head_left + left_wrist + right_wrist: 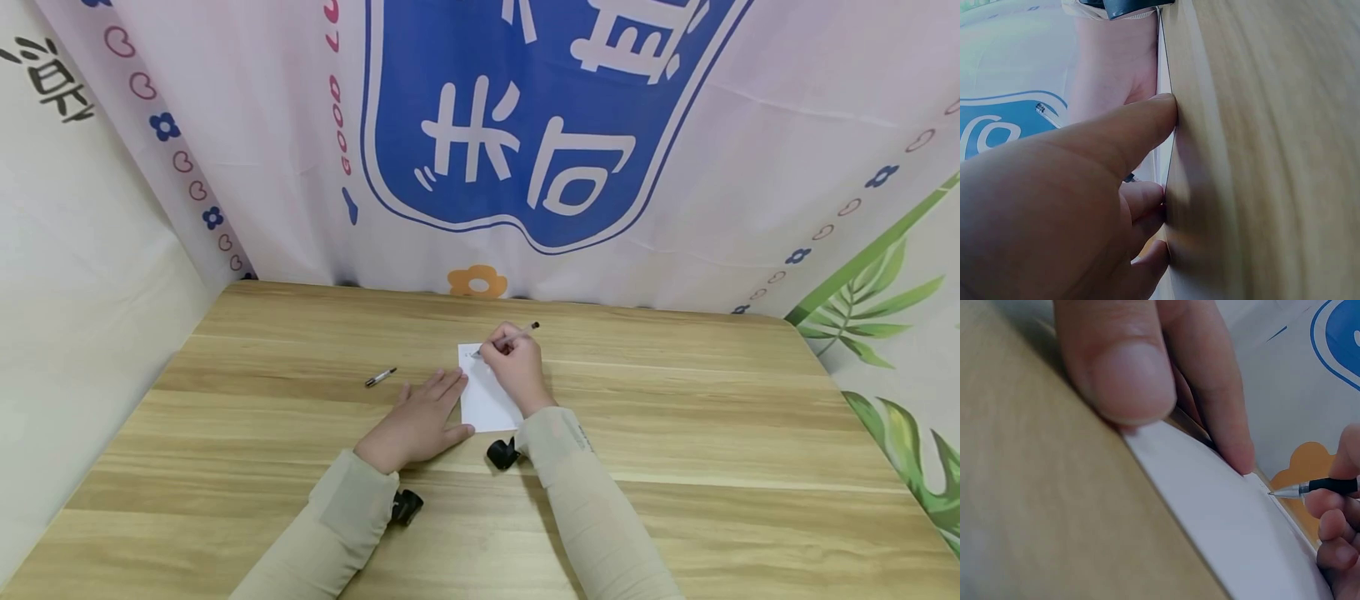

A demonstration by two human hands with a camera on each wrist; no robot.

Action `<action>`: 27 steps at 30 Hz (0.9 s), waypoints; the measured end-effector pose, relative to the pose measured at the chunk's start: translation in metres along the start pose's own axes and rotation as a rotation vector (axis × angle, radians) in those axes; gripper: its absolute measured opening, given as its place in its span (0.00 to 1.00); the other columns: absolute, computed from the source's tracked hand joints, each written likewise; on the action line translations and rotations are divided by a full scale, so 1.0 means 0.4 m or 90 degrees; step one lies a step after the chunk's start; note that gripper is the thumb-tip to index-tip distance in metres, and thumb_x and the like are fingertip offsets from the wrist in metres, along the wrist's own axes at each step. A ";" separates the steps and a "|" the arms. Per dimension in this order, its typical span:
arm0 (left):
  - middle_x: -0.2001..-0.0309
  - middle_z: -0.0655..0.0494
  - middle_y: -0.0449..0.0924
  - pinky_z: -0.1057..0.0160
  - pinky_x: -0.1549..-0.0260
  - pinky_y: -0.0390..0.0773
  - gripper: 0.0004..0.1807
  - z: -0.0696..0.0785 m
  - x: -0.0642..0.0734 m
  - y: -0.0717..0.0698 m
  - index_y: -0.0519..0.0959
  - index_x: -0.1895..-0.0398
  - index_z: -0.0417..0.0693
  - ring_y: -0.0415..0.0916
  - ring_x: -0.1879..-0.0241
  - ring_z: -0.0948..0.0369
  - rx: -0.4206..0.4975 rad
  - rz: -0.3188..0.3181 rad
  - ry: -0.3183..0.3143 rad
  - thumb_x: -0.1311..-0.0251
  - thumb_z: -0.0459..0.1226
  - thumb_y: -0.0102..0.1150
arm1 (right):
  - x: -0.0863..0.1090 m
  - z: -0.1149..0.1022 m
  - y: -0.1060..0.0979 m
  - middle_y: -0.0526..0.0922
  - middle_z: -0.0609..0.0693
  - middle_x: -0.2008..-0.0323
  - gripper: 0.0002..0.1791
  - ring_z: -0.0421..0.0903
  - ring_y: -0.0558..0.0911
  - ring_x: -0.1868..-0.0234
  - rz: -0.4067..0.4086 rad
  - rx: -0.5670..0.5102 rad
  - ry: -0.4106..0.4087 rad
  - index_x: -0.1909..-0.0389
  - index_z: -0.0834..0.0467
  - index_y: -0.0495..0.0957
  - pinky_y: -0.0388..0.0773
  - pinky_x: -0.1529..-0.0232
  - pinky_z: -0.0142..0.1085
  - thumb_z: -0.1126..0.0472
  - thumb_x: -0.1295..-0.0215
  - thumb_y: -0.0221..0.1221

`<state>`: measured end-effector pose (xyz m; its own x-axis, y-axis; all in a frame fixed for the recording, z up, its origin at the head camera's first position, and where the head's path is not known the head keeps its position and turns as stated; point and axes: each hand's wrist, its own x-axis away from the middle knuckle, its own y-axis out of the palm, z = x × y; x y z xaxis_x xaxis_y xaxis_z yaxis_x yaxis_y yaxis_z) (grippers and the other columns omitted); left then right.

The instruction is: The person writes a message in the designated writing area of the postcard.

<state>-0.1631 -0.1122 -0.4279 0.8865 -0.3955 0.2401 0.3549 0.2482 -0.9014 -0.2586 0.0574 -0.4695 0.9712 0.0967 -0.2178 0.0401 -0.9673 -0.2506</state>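
A white sheet of paper (487,400) lies on the table, with a few small marks near its top edge. My right hand (516,367) pinches a pen (517,336) over the upper part of the sheet. In the right wrist view the pen's metal tip (1285,492) points down at the paper beside its dark grip. My left hand (420,421) lies flat at the sheet's left side, with fingertips and thumb on its edge. The left wrist view shows the thumb (1141,125) stretched out, its tip down at the paper's edge.
A short, slim pen-like item (381,377) lies left of the sheet on the wooden table (712,467). Black wrist cameras (502,453) sit at both sleeves. A printed curtain (285,167) hangs along the table's far edge.
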 end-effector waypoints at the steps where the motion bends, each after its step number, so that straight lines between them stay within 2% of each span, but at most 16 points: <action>1: 0.19 0.48 0.46 0.30 0.29 0.44 0.42 0.001 0.001 -0.001 0.52 0.19 0.41 0.41 0.20 0.46 0.000 0.000 -0.001 0.25 0.53 0.51 | 0.000 -0.002 0.000 0.80 0.51 0.75 0.06 0.43 0.75 0.75 0.003 -0.004 0.004 0.72 0.59 0.79 0.71 0.75 0.30 0.66 0.36 0.59; 6: 0.19 0.48 0.46 0.30 0.29 0.44 0.42 -0.002 0.000 0.001 0.52 0.19 0.41 0.41 0.20 0.46 0.002 -0.003 -0.004 0.26 0.53 0.52 | -0.002 -0.004 0.003 0.82 0.51 0.72 0.07 0.43 0.79 0.73 0.014 -0.017 0.020 0.68 0.61 0.79 0.77 0.72 0.30 0.66 0.30 0.57; 12: 0.18 0.49 0.45 0.30 0.29 0.44 0.42 -0.004 -0.004 0.005 0.51 0.19 0.41 0.40 0.20 0.46 0.001 -0.004 -0.006 0.26 0.54 0.51 | 0.001 -0.002 0.004 0.82 0.51 0.73 0.05 0.43 0.77 0.75 0.003 -0.018 0.016 0.65 0.60 0.80 0.74 0.74 0.30 0.65 0.29 0.58; 20: 0.18 0.49 0.45 0.30 0.29 0.43 0.42 -0.002 -0.004 0.000 0.52 0.19 0.41 0.40 0.20 0.46 0.009 -0.004 -0.007 0.26 0.54 0.52 | -0.002 -0.001 -0.004 0.82 0.51 0.71 0.06 0.43 0.77 0.73 0.017 0.009 -0.024 0.64 0.62 0.81 0.75 0.74 0.29 0.64 0.30 0.58; 27: 0.18 0.49 0.45 0.30 0.29 0.43 0.42 -0.003 -0.005 -0.001 0.52 0.19 0.42 0.39 0.20 0.47 0.011 -0.006 -0.006 0.26 0.54 0.52 | -0.005 0.003 -0.014 0.82 0.51 0.73 0.07 0.45 0.76 0.75 0.000 0.001 -0.020 0.66 0.62 0.81 0.73 0.76 0.30 0.63 0.30 0.58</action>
<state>-0.1653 -0.1126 -0.4283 0.8856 -0.3896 0.2526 0.3686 0.2591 -0.8928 -0.2611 0.0630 -0.4689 0.9634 0.1046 -0.2470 0.0404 -0.9669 -0.2519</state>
